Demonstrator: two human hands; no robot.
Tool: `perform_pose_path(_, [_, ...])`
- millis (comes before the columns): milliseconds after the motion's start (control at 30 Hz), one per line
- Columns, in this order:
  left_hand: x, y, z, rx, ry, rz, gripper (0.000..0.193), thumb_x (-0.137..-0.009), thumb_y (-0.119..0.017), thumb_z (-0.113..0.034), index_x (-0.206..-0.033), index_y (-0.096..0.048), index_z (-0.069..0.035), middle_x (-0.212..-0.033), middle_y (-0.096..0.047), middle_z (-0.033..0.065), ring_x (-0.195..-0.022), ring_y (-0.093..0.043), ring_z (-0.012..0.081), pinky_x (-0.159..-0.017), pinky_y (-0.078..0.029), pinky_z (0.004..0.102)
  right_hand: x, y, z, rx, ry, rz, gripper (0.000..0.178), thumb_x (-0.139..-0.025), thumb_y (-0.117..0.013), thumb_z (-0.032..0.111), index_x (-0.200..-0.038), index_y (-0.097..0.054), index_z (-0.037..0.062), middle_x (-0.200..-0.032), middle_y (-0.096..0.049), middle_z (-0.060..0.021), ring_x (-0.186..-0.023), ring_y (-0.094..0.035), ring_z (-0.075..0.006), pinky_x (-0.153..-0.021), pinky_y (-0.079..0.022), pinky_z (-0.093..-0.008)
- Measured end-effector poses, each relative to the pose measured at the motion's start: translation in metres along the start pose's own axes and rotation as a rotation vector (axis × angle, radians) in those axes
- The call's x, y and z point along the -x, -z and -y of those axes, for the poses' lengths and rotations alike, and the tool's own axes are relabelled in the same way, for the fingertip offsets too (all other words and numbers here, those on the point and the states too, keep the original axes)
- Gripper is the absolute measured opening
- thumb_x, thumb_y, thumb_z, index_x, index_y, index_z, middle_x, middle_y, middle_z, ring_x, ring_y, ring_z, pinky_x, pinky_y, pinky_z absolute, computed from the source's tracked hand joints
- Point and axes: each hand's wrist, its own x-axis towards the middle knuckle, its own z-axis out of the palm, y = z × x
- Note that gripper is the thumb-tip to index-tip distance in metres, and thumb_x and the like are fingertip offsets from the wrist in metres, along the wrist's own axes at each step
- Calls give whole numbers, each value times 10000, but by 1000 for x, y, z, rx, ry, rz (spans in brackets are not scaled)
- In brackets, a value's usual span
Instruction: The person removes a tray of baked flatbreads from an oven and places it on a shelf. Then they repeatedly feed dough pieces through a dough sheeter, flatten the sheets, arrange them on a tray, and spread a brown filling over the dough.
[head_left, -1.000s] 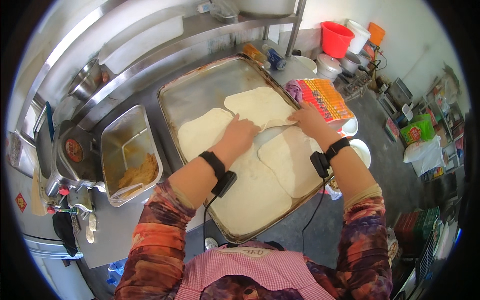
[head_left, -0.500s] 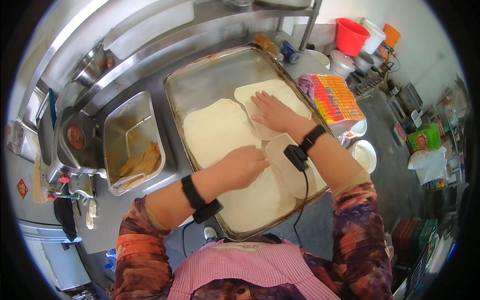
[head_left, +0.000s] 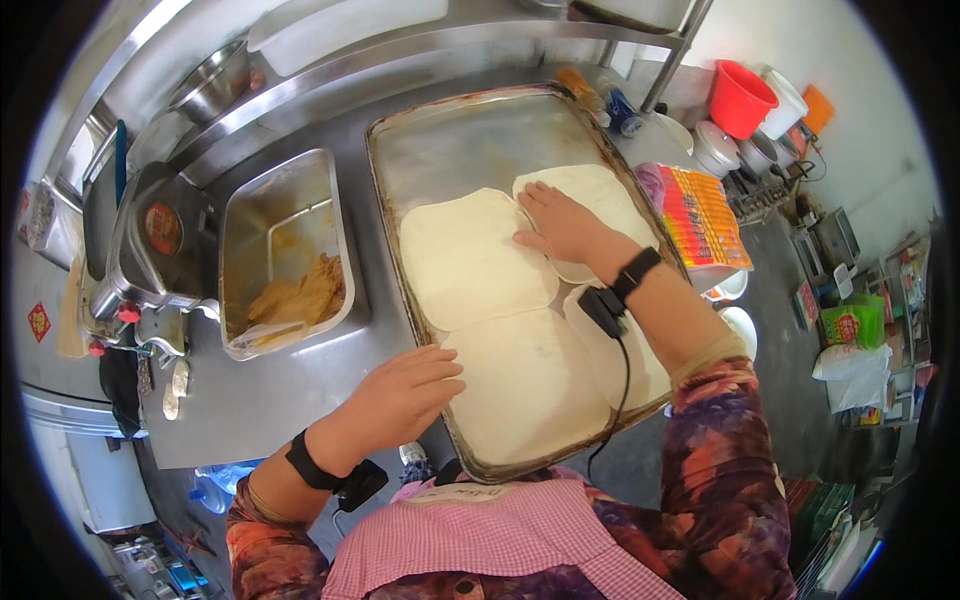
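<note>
A large metal baking tray (head_left: 470, 150) holds several flat, pale dough sheets. My right hand (head_left: 567, 226) lies with its fingers stretched on the far right dough sheet (head_left: 600, 195), near its left edge. At the tray's left rim, beside the near left dough sheet (head_left: 525, 385), is my left hand (head_left: 402, 397), fingers apart and nothing in them. The far left dough sheet (head_left: 475, 255) lies between them. My right forearm partly covers the near right dough sheet (head_left: 650, 365). Each wrist wears a black strap with a small device.
Left of the tray, a deep steel pan (head_left: 335, 165) contains a brown paste (head_left: 300, 295). A metal machine (head_left: 160, 240) stands farther left. An orange-yellow package (head_left: 703, 215) lies right of the tray. A steel shelf (head_left: 450, 45) runs along the back; a red bucket (head_left: 742, 98) stands far right.
My left hand has moved left, off the dough to the tray's rim, and its fingers have opened. The right hand has shifted toward the sheet's left edge. The view has turned slightly.
</note>
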Motion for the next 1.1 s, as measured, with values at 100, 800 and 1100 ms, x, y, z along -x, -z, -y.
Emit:
perform_pose_path(100, [10,5,-1,52,52,-84,256,-763,-639,-19,-1017,-636,-42,-1070,-624,130,-1097,-567,309,-972,-447,439,-3,-3,1,-163,-123,58,656,-923,-489,435,-1375,-373,-27,-1434,-346,-264,-1351,-303,-389,-1120,-242,-428])
perform_pose_path(800, [83,23,6,103,306,-197,184,-785,-641,8,-965,-665,-26,-996,-660,144,-1031,-612,339,-890,-492,408,120,-38,-12,146,-598,-56,730,-912,-481,487,-1418,-300,-7,-1458,-267,-286,-1350,-232,-479,-1086,-223,-560])
perform_pose_path(1100, [92,24,-1,77,211,-216,198,-778,-652,19,-970,-668,-28,-999,-659,144,-1006,-621,332,-872,-503,401,121,-13,-9,-76,-477,-17,687,-944,-440,453,-1417,-293,-23,-1470,-277,-259,-1357,-242,-454,-1108,-191,-540])
